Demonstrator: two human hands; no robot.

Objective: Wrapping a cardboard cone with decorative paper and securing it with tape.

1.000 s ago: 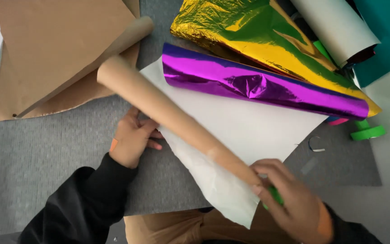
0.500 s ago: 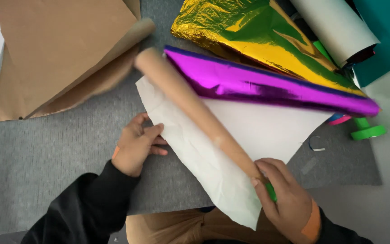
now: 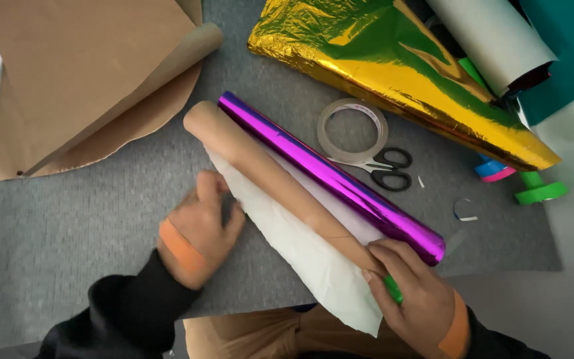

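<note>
Since the earlier views the brown cardboard tube (image 3: 280, 183) has been rolled up the grey felt mat (image 3: 68, 239) toward the purple foil roll (image 3: 330, 176), taking up most of the white sheet; the tape ring (image 3: 352, 129) and scissors (image 3: 390, 169), formerly covered, now lie exposed.

The left hand (image 3: 200, 229) rests flat with fingers together, pressing the white paper (image 3: 307, 256) and the tube's near side at mid-mat. The right hand (image 3: 413, 296) closes around the tube's lower end, fingers curled over it and over a small green object (image 3: 393, 290) whose kind cannot be told.

The tube runs diagonally from mid-mat toward the near right edge, touching the purple foil roll along its far side. The white paper is partly wound: a crumpled flap hangs below the tube and passes the mat's near edge. By appearance the rolling is well advanced but unfinished, with the loose flap left to take in.

Beyond the purple foil roll, the tape ring touches the scissors. The gold foil sheet (image 3: 393, 73) fills the far right corner, beside a white roll (image 3: 493, 43). Brown kraft paper (image 3: 88, 86) covers the far left corner. Green and pink spools (image 3: 519, 183) lie at the right edge.

Open room lies on the left half of the mat; to the right the purple foil roll blocks further rolling.
</note>
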